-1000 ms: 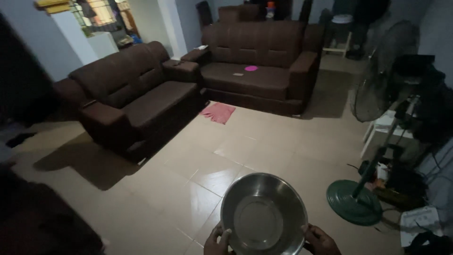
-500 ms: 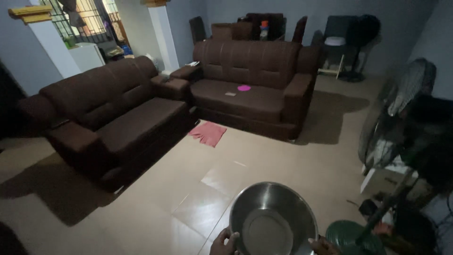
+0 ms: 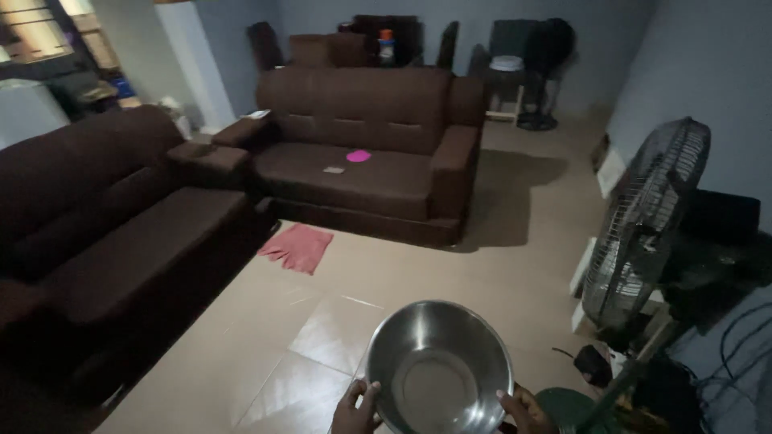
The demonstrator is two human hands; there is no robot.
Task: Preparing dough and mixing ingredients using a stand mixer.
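There is only one view, from a camera on the person's head. It looks forward and down across a dim living room. Very near, at the bottom edge, are the left hand [image 3: 354, 408] and the right hand [image 3: 523, 410], with a steel bowl [image 3: 438, 368] between them. Farther off, the camera faces a brown sofa [image 3: 362, 153] against the back wall. A second sofa [image 3: 96, 225] fills the left side, and a standing fan [image 3: 647, 217] is close on the right.

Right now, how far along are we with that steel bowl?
Done: the empty steel bowl is lifted clear of the tiled floor. In hand: left hand and right hand grip opposite rims. Left: it has not been set down anywhere; the pink cloth lies untouched by the brown sofa.
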